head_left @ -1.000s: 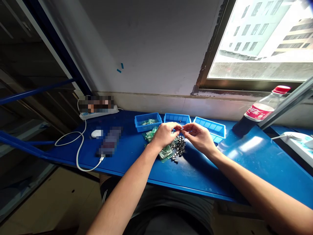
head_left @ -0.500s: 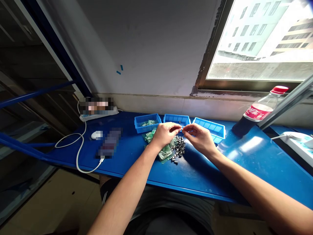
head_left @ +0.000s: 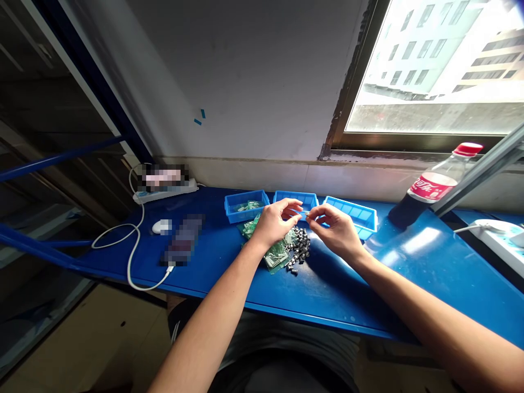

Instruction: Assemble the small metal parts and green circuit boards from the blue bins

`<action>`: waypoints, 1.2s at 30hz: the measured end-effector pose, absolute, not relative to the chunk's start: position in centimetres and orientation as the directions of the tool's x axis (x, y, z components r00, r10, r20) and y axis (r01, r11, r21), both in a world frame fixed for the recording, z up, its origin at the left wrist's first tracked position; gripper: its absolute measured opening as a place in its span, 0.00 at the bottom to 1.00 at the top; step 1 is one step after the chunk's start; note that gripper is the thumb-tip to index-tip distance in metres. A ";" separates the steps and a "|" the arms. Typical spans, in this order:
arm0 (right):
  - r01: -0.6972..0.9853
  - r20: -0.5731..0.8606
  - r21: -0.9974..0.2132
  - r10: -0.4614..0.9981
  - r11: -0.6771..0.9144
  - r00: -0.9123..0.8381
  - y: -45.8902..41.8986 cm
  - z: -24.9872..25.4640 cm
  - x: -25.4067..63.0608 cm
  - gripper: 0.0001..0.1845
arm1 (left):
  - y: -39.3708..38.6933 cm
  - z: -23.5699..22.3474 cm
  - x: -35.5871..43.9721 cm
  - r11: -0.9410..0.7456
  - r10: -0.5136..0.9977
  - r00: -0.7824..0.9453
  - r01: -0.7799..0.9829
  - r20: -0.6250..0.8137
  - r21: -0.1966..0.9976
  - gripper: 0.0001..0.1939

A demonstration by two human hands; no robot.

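My right hand [head_left: 338, 232] pinches a small pale piece [head_left: 306, 213] between thumb and fingertips; its kind is too small to make out. Facing it, my left hand [head_left: 276, 224] has thumb and fingers apart, with nothing visible between them. Both hands hover in front of the middle blue bin [head_left: 295, 194]. Beneath them lie a pile of green, flat pieces with silvery strips [head_left: 276, 261] and a heap of small black-and-silver cylindrical parts [head_left: 302, 252]. My left hand hides part of the green pile.
A left blue bin [head_left: 230, 212] holds green pieces, and a right blue bin [head_left: 370, 219] stands behind my right hand. A cola bottle [head_left: 432, 188] is at the right. A blurred phone-like object [head_left: 183, 240], white cable [head_left: 135, 256] and mouse-like white object [head_left: 159, 226] lie left.
My left hand's fingers have opened and come away from the small piece, which now stays in my right fingertips. The bins and piles have not moved.
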State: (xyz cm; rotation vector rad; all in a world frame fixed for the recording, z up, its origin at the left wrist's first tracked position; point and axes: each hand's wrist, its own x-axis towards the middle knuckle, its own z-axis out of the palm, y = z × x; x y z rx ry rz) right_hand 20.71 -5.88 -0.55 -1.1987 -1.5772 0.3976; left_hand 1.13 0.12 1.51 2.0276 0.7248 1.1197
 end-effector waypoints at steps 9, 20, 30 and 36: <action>0.780 0.719 -0.378 0.689 0.498 -0.092 -4.1 -0.1 21.8 0.08 | 0.5 1.6 0.9 -0.634 0.772 0.320 0.344 0.549 0.692 0.09; 0.694 0.494 -0.477 0.818 0.539 -0.296 -5.4 -1.6 19.2 0.15 | 0.5 1.6 0.8 -0.629 0.776 0.317 0.346 0.545 0.696 0.11; 0.575 0.411 -0.693 0.894 0.434 -0.179 -4.8 -2.2 19.0 0.14 | 0.1 1.8 0.9 -0.645 0.762 0.364 0.347 0.535 0.681 0.13; 0.448 0.386 -0.815 0.921 0.368 -0.054 -4.6 -1.9 18.4 0.13 | 0.2 1.7 0.9 -0.647 0.760 0.367 0.339 0.537 0.683 0.13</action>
